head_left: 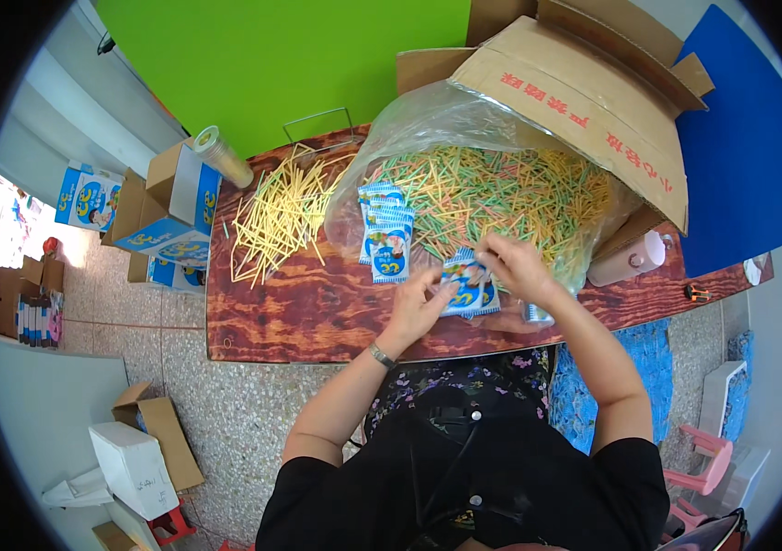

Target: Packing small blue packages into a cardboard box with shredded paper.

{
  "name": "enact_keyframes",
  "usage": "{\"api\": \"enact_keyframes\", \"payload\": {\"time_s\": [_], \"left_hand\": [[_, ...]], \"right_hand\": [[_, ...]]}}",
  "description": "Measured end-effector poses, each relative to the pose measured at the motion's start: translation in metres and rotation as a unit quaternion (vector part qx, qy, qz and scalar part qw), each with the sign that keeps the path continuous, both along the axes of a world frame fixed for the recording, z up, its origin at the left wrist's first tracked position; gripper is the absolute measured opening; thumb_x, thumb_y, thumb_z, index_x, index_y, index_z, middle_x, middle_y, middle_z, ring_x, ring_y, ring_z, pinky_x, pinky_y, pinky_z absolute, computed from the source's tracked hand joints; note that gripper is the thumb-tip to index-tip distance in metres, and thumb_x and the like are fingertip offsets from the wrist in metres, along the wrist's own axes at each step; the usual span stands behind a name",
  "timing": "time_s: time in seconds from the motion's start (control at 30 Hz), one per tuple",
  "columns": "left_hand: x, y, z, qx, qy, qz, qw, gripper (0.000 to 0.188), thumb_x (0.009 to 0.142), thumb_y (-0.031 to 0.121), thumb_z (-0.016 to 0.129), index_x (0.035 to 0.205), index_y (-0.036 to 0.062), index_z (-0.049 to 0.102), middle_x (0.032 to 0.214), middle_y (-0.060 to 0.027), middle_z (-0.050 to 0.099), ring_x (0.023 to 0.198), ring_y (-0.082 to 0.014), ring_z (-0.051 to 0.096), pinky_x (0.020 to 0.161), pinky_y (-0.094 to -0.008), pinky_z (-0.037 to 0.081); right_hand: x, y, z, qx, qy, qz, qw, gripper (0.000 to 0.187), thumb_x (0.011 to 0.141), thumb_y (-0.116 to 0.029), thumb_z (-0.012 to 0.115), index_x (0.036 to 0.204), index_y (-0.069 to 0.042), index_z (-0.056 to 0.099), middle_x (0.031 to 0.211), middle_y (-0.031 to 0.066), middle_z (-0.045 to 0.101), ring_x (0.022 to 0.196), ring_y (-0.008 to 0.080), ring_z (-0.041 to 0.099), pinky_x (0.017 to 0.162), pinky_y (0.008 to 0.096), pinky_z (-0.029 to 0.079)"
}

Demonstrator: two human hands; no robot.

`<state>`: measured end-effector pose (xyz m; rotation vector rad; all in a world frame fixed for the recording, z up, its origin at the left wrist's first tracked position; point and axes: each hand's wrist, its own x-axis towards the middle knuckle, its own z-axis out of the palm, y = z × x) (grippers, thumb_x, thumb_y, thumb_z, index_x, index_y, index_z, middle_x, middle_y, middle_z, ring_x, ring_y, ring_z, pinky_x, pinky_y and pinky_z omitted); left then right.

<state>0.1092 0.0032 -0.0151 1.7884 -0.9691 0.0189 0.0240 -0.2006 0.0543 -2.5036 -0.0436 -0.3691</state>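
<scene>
At the table's front edge, my left hand (419, 308) pinches the lower left side of a blue and white snack packet (463, 273). My right hand (515, 266) has its fingers closed at the packet's upper right corner. Other packets lie under it, partly covered. Just left of my hands, several more blue and white packets (389, 241) are stacked, overlapping. Behind them, short green, pink and yellow sticks (492, 188) spill in a heap from a clear plastic bag (409, 115) inside a tipped cardboard box (584, 101).
Long pale yellow sticks (281, 220) lie loose on the wooden table (317, 321). A clear canister (221, 156) and blue cartons (180, 207) stand at the left. To the right are a pink cup (630, 260) and a small orange and black tool (697, 294). A pink stool (708, 459) is on the floor.
</scene>
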Motion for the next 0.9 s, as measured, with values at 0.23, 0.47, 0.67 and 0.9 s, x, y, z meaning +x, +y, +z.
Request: {"api": "enact_keyframes", "payload": {"time_s": [0.23, 0.47, 0.67, 0.9], "left_hand": [[-0.008, -0.01, 0.008, 0.017, 0.342, -0.161, 0.926, 0.016, 0.093, 0.013, 0.064, 0.098, -0.0021, 0.069, 0.083, 0.0009, 0.068, 0.075, -0.0021, 0.056, 0.063, -0.0227, 0.048], [0.0, -0.013, 0.018, 0.07, 0.23, -0.048, 0.97, 0.027, 0.08, 0.018, 0.079, 0.07, 0.0031, 0.06, 0.063, 0.0021, 0.057, 0.061, -0.0026, 0.047, 0.051, -0.0223, 0.038], [0.009, -0.014, 0.009, 0.041, 0.204, -0.038, 0.977, 0.032, 0.081, 0.02, 0.079, 0.067, 0.0045, 0.055, 0.062, 0.0048, 0.052, 0.058, -0.0032, 0.044, 0.05, -0.0225, 0.036], [0.014, -0.006, 0.008, 0.038, 0.226, -0.027, 0.973, 0.031, 0.083, 0.02, 0.078, 0.068, 0.0041, 0.056, 0.062, 0.0062, 0.051, 0.059, -0.0013, 0.042, 0.049, -0.0205, 0.034]], "right_hand": [[-0.014, 0.019, -0.017, 0.205, 0.063, -0.055, 0.975, 0.021, 0.084, -0.019, 0.07, 0.096, -0.003, 0.067, 0.075, 0.0153, 0.066, 0.066, 0.0246, 0.065, 0.063, 0.0359, 0.05], [-0.003, -0.004, 0.008, 0.165, 0.103, 0.04, 0.98, 0.021, 0.086, -0.017, 0.067, 0.103, -0.005, 0.066, 0.083, 0.0158, 0.067, 0.074, 0.0288, 0.067, 0.066, 0.037, 0.051], [0.047, -0.08, 0.007, -0.141, 0.245, -0.083, 0.956, 0.043, 0.08, -0.021, 0.069, 0.12, -0.009, 0.063, 0.128, 0.0178, 0.055, 0.12, 0.0333, 0.053, 0.097, 0.046, 0.045], [0.076, -0.077, -0.018, -0.267, 0.328, -0.129, 0.897, 0.051, 0.072, -0.023, 0.071, 0.12, -0.009, 0.062, 0.148, 0.0247, 0.029, 0.137, 0.0392, 0.031, 0.105, 0.06, 0.033]]}}
